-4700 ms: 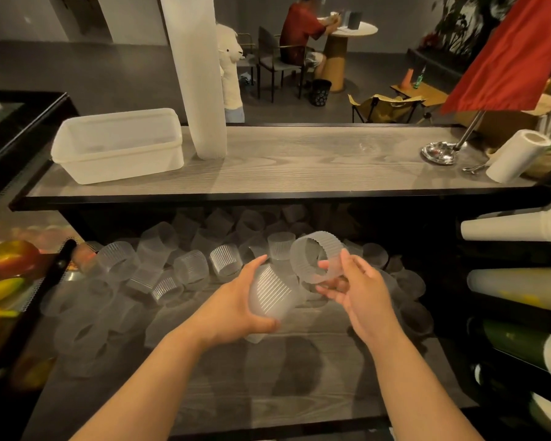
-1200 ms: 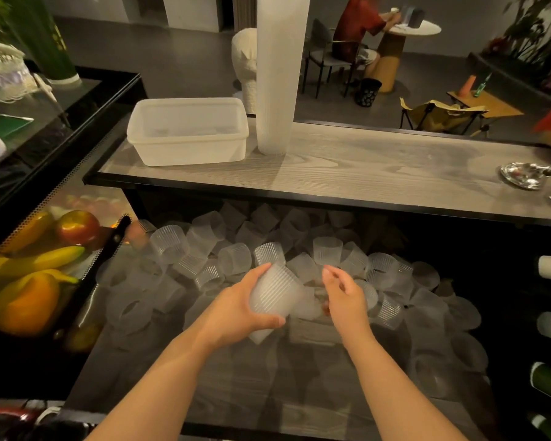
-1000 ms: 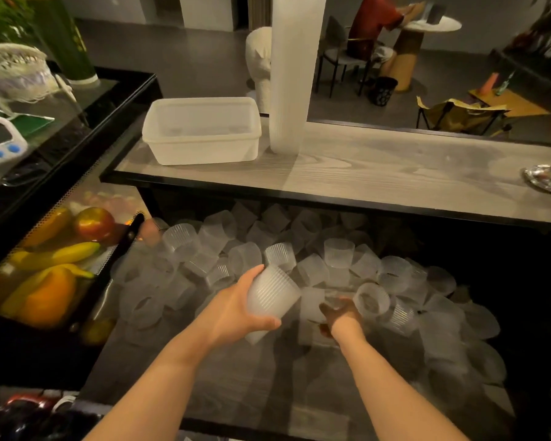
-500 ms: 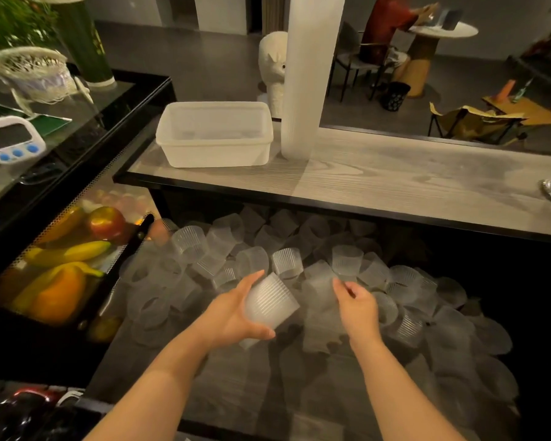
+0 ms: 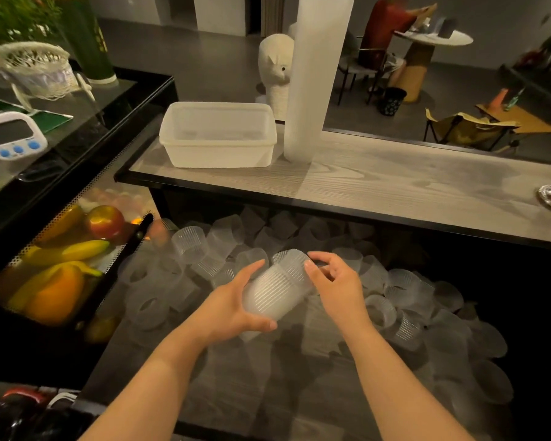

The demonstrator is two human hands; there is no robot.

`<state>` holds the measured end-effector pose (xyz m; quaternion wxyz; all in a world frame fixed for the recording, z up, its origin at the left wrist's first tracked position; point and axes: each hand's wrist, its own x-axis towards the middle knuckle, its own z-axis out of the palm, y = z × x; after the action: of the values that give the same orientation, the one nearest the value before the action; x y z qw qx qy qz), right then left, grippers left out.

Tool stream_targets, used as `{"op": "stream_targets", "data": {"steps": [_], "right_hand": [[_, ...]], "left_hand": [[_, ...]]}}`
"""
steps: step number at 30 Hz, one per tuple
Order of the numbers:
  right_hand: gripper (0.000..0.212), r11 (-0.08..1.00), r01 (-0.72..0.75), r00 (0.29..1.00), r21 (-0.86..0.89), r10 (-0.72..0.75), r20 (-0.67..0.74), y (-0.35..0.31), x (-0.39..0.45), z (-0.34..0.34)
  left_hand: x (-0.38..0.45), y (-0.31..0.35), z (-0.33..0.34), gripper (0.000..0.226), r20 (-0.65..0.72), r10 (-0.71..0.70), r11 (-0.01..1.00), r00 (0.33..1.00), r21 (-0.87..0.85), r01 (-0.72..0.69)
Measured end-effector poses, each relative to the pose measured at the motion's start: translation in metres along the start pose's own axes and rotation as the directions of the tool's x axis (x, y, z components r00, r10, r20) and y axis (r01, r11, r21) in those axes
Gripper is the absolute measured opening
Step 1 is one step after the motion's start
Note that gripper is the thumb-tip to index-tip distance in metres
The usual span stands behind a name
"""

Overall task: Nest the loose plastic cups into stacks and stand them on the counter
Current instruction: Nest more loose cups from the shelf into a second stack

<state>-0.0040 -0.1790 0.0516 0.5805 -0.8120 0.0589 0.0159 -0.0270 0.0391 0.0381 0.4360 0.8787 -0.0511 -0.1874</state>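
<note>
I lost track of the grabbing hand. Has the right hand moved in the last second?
Yes. A second ago the right hand was low among the loose cups on the lower shelf; now it is raised at the rim of the stack in the left hand.

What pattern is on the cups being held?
Fine vertical ribbing on frosted translucent plastic, clearest in the head view on the nested cups.

Both bare forearms reach forward; left hand [image 5: 233, 308] curled, palm up, thumb and fingers wrapped in a grip; right hand [image 5: 334, 283] beside it, fingers [image 5: 314, 265] loosely bent
</note>
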Motion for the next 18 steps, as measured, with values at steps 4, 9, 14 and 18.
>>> {"op": "stream_targets", "data": {"steps": [4, 9, 14, 18], "right_hand": [[0.027, 0.985, 0.113, 0.991, -0.129, -0.103, 0.083, -0.005, 0.002, 0.013], [0.029, 0.984, 0.151, 0.961, -0.095, -0.124, 0.247, -0.010, 0.007, 0.034], [0.033, 0.989, 0.108, 0.953, -0.100, -0.075, 0.294, -0.016, 0.022, 0.049], [0.034, 0.974, -0.040, 0.985, -0.222, 0.076, 0.156, 0.006, 0.035, 0.071]], "left_hand": [[-0.001, -0.002, -0.007, 0.113, -0.058, -0.010, 1.000, 0.998, -0.008, 0.009], [0.001, -0.007, -0.017, 0.108, -0.139, -0.032, 0.999, 0.990, 0.021, 0.036], [0.001, -0.017, -0.033, 0.107, -0.228, -0.078, 0.997, 0.971, 0.003, 0.081], [0.001, -0.023, -0.052, 0.107, -0.314, -0.144, 0.989, 0.938, -0.016, 0.147]]}}
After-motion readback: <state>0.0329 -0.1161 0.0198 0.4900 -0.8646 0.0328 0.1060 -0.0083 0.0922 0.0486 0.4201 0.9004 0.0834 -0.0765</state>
